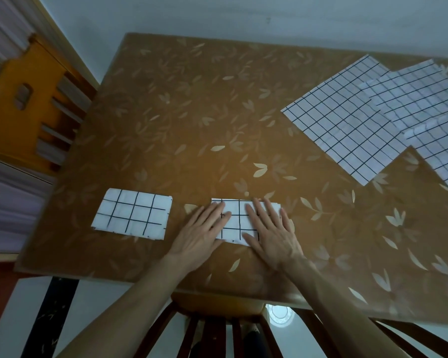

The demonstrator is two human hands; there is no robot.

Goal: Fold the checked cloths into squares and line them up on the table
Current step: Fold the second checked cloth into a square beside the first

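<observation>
Both hands lie flat, fingers straight and slightly spread, pressing a folded checked cloth [239, 223] against the table [166, 125] near its front edge. The left hand [204, 231] covers the cloth's left margin, its fingertips reaching onto the fabric; the right hand [272, 233] covers the right portion, fingers pointing toward the far edge. Neither hand grips or pinches anything. The hands hide much of this cloth, so its full outline cannot be traced; only the middle strip and the upper right corner show.

A second folded cloth [133, 214] lies to the left of the first, apart from it and roughly level with it, untouched.

At the far right, several unfolded checked cloths [347, 117] overlap in a loose pile; the frame edge cuts off their right side, and their number is hard to make out.

A yellow wooden chair [29, 99] stands beside the table's left edge. A dark chair back [217, 332] shows below the near table edge, between the forearms.
</observation>
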